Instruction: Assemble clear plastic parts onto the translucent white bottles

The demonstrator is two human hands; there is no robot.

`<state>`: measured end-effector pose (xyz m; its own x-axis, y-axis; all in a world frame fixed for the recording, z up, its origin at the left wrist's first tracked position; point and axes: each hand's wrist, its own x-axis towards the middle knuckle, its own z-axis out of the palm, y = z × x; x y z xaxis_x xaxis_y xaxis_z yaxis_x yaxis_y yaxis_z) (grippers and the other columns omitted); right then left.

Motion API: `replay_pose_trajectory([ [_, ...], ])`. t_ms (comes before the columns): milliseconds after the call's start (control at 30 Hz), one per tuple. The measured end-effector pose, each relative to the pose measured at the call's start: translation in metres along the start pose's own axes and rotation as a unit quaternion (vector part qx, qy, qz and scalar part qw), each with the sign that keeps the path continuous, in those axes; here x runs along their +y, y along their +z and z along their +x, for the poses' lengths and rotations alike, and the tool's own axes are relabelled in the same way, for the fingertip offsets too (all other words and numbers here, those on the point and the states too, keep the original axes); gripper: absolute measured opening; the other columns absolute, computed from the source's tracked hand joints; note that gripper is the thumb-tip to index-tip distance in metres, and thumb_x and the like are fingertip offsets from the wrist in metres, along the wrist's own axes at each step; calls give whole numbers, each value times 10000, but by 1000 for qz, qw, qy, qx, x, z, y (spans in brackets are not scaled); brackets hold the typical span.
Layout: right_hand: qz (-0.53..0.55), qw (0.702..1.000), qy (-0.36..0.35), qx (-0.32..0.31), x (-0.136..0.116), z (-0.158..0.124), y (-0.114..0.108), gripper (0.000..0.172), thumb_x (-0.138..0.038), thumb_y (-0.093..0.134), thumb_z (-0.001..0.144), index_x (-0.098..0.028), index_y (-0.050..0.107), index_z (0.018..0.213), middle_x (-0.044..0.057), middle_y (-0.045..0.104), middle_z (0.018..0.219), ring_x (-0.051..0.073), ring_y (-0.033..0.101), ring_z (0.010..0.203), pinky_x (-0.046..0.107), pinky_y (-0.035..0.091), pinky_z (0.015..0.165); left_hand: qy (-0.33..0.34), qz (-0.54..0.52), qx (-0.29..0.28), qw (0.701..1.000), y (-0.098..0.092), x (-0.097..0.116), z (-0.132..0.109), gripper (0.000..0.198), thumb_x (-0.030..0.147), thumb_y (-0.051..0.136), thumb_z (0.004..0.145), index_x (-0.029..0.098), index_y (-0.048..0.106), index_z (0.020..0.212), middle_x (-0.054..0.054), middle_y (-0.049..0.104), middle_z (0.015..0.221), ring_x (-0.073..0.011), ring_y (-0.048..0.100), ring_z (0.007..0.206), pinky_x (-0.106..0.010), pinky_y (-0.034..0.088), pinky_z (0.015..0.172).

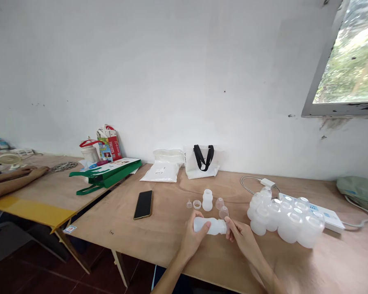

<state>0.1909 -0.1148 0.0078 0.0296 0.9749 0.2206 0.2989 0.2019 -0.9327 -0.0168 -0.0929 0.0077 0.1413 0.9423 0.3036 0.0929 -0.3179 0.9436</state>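
A small white plastic bottle (211, 226) lies sideways just above the wooden table (135, 241), held between both hands. My left hand (192, 237) is wrapped round its base end. My right hand (241, 238) pinches its neck end with thumb and fingers. Just beyond stand another upright white bottle (207, 200), a small ring cap (197, 204), a tiny clear piece (189, 203) and two clear nipple-shaped parts (221, 208).
A pack of several white bottles (283, 218) lies to the right on a white box (328, 215). A black phone (143, 204), white pouches (162, 170), a white tote bag (202, 161), a charger cable (257, 182) and a green bag (106, 173) lie around. Another person's arms (15, 177) rest on the left table.
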Motion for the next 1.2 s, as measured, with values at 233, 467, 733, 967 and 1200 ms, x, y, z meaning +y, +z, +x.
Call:
replay_pose_trajectory([
  [233,-9,1000,-15,-24,-9,-4,-2,559,-721,449,981,-229,574,748,-21,568,642,152,496,569,269,372,561,-43,-55,-4,998,-1,0,5,522,723,633,849,223,509,933,43,487,715,-107,422,557,-233,343,508],
  [467,-22,999,17,-19,-5,-4,1,696,-777,368,970,-247,344,519,-38,363,463,133,372,485,293,308,537,11,-45,-11,999,1,0,-1,507,668,721,820,200,559,927,27,530,771,-120,492,680,-225,404,614],
  [733,1,997,-55,-47,-13,-7,0,557,-747,471,956,-229,535,762,-30,514,672,125,410,552,253,351,519,-74,-121,-10,990,2,-3,3,615,800,647,786,209,519,900,56,478,665,-86,397,497,-211,324,447],
  [967,40,997,26,-53,-4,-4,0,639,-796,400,949,-238,463,645,-45,419,549,120,352,466,270,291,449,23,0,33,999,2,3,-6,525,653,787,736,205,599,934,-16,628,850,-170,569,755,-271,474,698],
  [1200,-52,997,-35,-45,-8,-8,3,459,-692,469,983,-261,585,872,-11,626,733,177,564,634,274,452,594,-176,-159,-22,971,2,-6,13,640,820,666,746,210,542,899,77,491,551,-67,351,393,-208,287,394],
])
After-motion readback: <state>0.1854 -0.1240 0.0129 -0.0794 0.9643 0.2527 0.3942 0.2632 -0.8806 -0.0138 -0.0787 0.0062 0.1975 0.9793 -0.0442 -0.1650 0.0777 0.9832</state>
